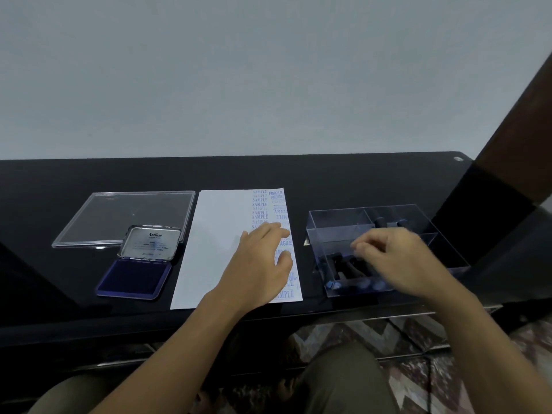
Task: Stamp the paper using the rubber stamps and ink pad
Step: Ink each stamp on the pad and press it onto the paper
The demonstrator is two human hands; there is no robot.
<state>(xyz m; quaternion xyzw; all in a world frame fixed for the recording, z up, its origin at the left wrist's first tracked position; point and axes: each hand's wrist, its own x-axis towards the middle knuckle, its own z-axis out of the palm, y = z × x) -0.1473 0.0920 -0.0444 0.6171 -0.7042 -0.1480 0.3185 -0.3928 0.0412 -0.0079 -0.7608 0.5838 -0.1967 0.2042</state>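
**Smudge risk at the stamp box**

Right hand (397,258) hovers over the clear plastic box (337,222), fingers curled; whether it holds anything I cannot tell; dark stamps (346,267) lie jumbled inside, and a fumbled one could smear the paper (221,240); left hand (260,264) lies flat on that thin white sheet, near the open blue ink pad (134,277).

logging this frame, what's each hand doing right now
Left hand: open, flat on the paper.
Right hand: fingers curled over the stamp box, grip cannot be told.

Stamped paper (221,249) lies between ink pad (134,277) and stamps (346,268).
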